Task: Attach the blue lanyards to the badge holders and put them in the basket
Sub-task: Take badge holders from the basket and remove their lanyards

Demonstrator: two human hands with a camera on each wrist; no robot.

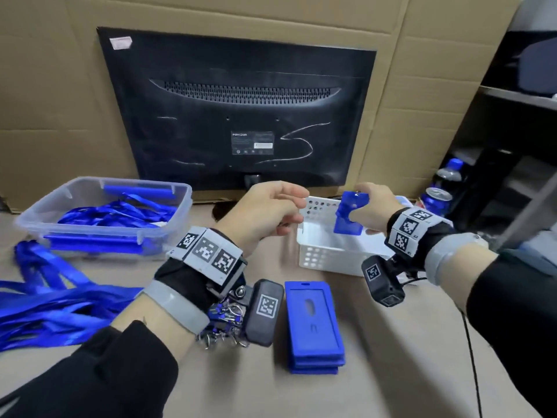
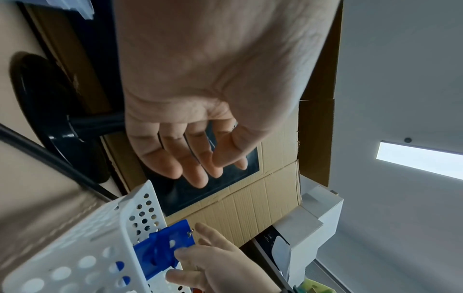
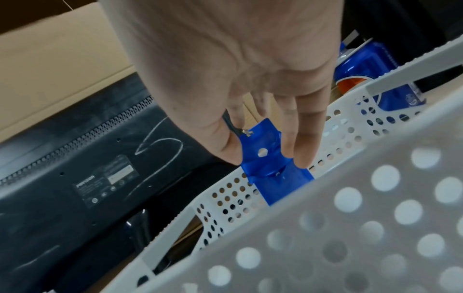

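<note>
R hand (image 1: 372,208) pinches a blue badge holder (image 1: 349,215) w/ thumb & fingers, above the white basket (image 1: 319,251) at its far rim. L hand (image 1: 265,211) just beside, fingers relaxed, holding nothing.

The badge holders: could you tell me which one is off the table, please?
The badge holder held in the right hand over the white basket; the others lie stacked on the table.

Tan tabletop (image 1: 391,372) under basket (image 1: 319,254), tub (image 1: 90,227), holders (image 1: 313,324)
</note>
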